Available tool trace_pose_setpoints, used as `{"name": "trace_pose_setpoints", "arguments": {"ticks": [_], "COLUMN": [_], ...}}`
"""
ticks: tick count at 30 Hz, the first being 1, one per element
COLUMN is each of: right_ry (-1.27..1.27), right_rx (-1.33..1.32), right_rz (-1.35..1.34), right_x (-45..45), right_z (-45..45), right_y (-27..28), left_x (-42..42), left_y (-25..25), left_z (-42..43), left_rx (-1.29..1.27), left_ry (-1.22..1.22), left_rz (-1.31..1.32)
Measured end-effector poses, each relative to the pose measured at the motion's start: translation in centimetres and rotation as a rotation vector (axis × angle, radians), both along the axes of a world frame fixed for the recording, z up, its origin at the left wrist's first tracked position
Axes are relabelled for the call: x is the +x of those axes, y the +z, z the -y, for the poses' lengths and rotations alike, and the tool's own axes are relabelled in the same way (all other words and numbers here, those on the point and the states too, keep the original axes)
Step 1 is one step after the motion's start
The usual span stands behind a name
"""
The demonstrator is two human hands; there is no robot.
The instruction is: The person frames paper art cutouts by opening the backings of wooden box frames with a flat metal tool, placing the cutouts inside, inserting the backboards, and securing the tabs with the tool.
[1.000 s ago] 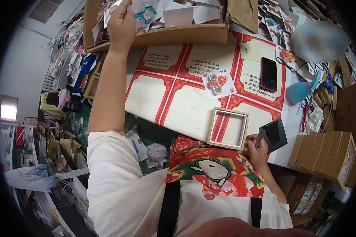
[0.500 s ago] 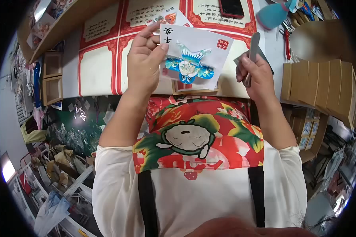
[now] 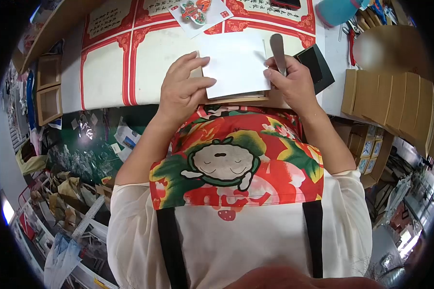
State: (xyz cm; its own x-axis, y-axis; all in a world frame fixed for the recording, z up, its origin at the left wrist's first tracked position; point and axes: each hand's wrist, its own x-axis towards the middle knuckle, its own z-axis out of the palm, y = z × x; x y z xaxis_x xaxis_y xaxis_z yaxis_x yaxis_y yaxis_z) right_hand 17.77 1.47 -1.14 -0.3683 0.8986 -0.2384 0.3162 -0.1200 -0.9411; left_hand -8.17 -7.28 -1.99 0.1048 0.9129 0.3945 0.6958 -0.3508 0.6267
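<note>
Head view: we look down on a red-bordered tabletop (image 3: 106, 72).
Wooden frame (image 3: 250, 99): it lies at the near edge, mostly covered.
White card (image 3: 234, 62): it sits over the frame, plain side up; we judge it laid on but perhaps not seated flat.
Left hand (image 3: 184, 84): our fingers spread, tips on the card's left edge; we cannot tell whether they pinch.
Right hand (image 3: 294, 79): our fingers grasp a metal tool (image 3: 277, 47) beside the card's right edge.
Black panel (image 3: 322, 72): it shows beside the right hand, not yet on the frame.
Metal tool: its rounded end points away from us.
</note>
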Motion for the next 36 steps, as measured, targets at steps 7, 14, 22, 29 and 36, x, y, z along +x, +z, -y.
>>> {"name": "trace_pose_setpoints", "arguments": {"ticks": [7, 14, 22, 29, 36], "right_ry": [0.14, 0.179, 0.333, 0.335, -0.041], "right_rx": [0.103, 0.261, 0.5, 0.498, 0.473], "right_rz": [0.248, 0.374, 0.475, 0.526, 0.775], "right_x": [0.0, -0.6, -0.4, 0.0, 5.1], "right_z": [1.5, 1.6, 1.3, 0.9, -2.9], "right_y": [0.1, 0.8, -0.4, 0.4, 3.5], "left_x": [-0.2, -0.3, 0.4, 0.6, 1.4], "left_y": [-1.7, -1.4, -0.8, 0.6, 1.0], "left_z": [1.3, 2.0, 1.6, 1.6, 1.2], "left_rx": [-0.04, -0.053, -0.037, -0.11, -0.146], "left_ry": [-0.049, -0.079, -0.075, -0.108, -0.262], "left_rz": [-0.088, -0.114, -0.211, -0.262, -0.341]}}
